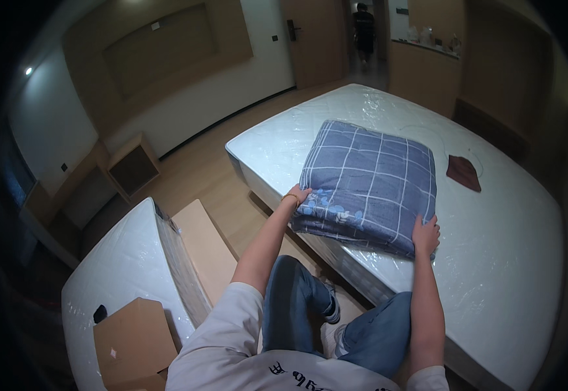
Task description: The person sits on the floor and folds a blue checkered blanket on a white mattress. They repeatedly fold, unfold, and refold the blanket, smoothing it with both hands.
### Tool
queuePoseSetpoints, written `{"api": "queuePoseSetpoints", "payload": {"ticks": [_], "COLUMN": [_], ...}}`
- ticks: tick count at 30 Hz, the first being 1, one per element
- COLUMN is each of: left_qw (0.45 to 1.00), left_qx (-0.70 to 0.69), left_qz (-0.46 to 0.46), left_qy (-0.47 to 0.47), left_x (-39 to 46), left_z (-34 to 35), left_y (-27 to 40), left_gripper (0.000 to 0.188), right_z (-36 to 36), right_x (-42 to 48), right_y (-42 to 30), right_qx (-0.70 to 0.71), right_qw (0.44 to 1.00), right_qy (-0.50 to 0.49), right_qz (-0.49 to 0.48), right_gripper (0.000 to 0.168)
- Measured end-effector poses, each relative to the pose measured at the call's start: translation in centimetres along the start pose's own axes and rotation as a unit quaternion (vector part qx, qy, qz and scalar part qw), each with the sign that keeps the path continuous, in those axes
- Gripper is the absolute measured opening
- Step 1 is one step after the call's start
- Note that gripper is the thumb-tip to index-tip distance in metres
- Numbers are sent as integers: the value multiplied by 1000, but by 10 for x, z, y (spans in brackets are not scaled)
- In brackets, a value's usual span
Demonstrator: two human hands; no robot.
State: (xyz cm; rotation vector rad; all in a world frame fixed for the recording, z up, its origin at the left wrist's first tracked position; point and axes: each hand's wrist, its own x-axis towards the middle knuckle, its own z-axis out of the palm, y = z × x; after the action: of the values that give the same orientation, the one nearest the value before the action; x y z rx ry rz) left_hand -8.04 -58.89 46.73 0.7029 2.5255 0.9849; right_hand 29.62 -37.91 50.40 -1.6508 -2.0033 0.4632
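A folded blue quilt (369,178) with a white grid pattern and pale blue leaf prints rests on the plastic-wrapped mattress (499,264) in front of me. My left hand (299,193) grips its near left corner, the thumb on top. On the opposite side, my right hand (426,235) holds the near right edge. The fingers of both hands are partly hidden against the quilt's sides. Its layered fold faces me along the mattress edge. To the right of the quilt lies a dark red piece of cloth or pouch (464,173).
Behind me on the left, a second wrapped mattress (117,259) carries a cardboard box (135,337) and a small black item (100,314). A flat tan panel (203,249) lies between the mattresses. Another person (364,32) stands beyond the doorway, near a wooden door (316,44).
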Motion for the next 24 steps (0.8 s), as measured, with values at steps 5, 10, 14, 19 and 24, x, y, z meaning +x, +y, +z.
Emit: {"api": "queuePoseSetpoints", "payload": {"ticks": [5,10,14,19,24], "left_qw": [996,970,962,936,906], "left_qx": [-57,-230,-248,-320,-359], "left_qz": [70,36,35,134,174], "left_qy": [-5,-71,-109,-69,-143], "left_x": [-4,-10,-11,-17,-72], "left_z": [6,-7,-15,-49,-63], "left_y": [1,-13,-18,36,88], "left_gripper": [79,66,69,67,51], "right_z": [8,9,-2,-44,-121], "right_x": [3,1,16,39,-31], "right_y": [7,4,7,-2,-17], "right_qx": [9,30,119,236,264], "right_qw": [998,998,993,946,927], "right_qy": [57,58,-24,-23,99], "right_qz": [3,-1,-9,-219,-247], "right_gripper": [59,61,73,58,54]}}
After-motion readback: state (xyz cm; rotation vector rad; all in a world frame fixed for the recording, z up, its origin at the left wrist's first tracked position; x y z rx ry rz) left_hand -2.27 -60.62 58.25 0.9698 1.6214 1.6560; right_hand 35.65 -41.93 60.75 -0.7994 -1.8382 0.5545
